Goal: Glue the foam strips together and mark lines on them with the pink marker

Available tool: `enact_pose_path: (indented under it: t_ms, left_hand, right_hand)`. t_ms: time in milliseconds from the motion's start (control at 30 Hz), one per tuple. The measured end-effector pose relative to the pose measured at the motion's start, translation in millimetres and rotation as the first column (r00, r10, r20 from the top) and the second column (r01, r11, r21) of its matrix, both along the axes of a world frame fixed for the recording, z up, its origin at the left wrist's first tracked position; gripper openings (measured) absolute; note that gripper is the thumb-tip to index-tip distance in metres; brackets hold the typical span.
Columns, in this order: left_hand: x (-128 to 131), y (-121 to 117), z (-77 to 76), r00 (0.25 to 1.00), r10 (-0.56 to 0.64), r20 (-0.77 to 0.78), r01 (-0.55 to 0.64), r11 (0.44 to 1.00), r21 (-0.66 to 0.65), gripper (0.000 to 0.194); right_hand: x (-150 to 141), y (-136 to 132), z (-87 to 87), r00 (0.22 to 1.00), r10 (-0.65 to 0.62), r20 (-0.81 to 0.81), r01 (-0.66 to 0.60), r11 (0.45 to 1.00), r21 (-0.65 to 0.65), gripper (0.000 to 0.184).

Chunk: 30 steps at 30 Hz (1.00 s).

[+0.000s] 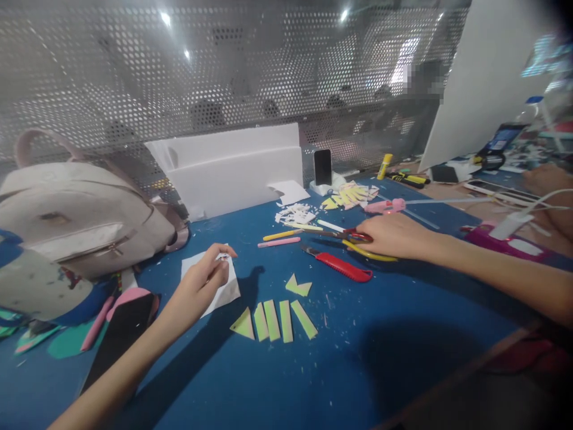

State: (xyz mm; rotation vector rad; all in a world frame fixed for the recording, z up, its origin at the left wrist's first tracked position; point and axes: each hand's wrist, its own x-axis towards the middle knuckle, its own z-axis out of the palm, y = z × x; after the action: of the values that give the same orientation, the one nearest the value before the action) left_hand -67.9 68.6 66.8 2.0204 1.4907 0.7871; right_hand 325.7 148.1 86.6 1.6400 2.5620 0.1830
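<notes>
My right hand [387, 236] is closed around the dark red handle of a pair of scissors [329, 235], whose blades point left. A curved yellow handle [373, 255] shows beneath that hand; I cannot tell whether it belongs to the scissors. My left hand [203, 275] hovers over a white sheet of paper [230, 286], its fingers half bent with a gap between thumb and index finger. Between the hands lie several pale green strips [271, 321], a green triangle [244, 325] and a notched green piece [298, 286]. Nearer my right hand is a red utility knife [344, 267], blade out.
A pink pen [280, 242] and a yellow pen [282, 235] lie near white scraps [294, 214]. Behind them stand white foam boards [242, 173] and a phone [322, 167]. A backpack [85, 221] is at left; another person's arm [553, 185] shows at right.
</notes>
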Motion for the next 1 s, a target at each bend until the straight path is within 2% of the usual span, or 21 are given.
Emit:
enact_pose_path:
  t_ms: [133,200,300,400,467,533,600,700,800,1000]
  left_hand:
    - [-0.9,-8.2,-2.3,0.997,-0.021,-0.08,0.019,0.999,-0.03,0.027]
    - [-0.1,-12.2,-1.6,0.993,-0.019,-0.115,0.016,0.999,-0.031,0.029]
    - [-1.8,-19.5,-0.2,0.986,-0.01,-0.165,0.005,0.999,-0.032,0.033]
    - [-7.8,-28.0,-2.3,0.976,0.008,-0.216,-0.017,0.999,-0.042,0.034]
    - [-12.2,-33.4,-7.2,0.968,0.011,-0.252,-0.025,0.998,-0.052,0.034]
    - [-15.1,-38.3,-14.6,0.959,0.004,-0.283,-0.021,0.998,-0.058,0.033]
    - [-15.5,-42.5,-22.7,0.952,-0.01,-0.305,-0.01,0.998,-0.063,0.035]
    - [-12.2,-47.2,-33.2,0.941,-0.029,-0.336,0.002,0.997,-0.079,0.051]
    - [-6.8,-49.8,-39.8,0.928,-0.031,-0.37,-0.005,0.996,-0.094,0.062]
    - [-1.8,-51.9,-46.5,0.909,-0.016,-0.416,-0.028,0.995,-0.099,0.059]
  right_hand:
    - [17.5,-8.3,-23.4,0.999,-0.008,-0.035,0.006,0.998,-0.061,0.04]
    - [19.9,-9.0,-28.8,0.998,-0.007,-0.065,0.003,0.998,-0.065,0.038]
    - [16.2,-9.5,-24.9,0.994,0.01,-0.113,-0.013,0.999,-0.034,0.035]
    - [2.7,-18.2,-14.1,0.978,0.097,-0.185,-0.097,0.995,0.006,0.034]
    - [-11.3,-30.9,-10.3,0.922,0.219,-0.318,-0.238,0.971,-0.02,0.04]
    - [-27.4,-46.3,-12.6,0.845,0.309,-0.435,-0.392,0.913,-0.112,0.055]
    - [-43.8,-60.4,-20.8,0.78,0.379,-0.499,-0.513,0.842,-0.163,0.067]
    - [-65.6,-72.7,-38.5,0.716,0.441,-0.541,-0.615,0.765,-0.191,0.081]
    - [-82.4,-75.4,-54.6,0.676,0.479,-0.56,-0.652,0.743,-0.152,0.089]
    - [-102.1,-75.5,-68.9,0.679,0.515,-0.523,-0.64,0.764,-0.079,0.09]
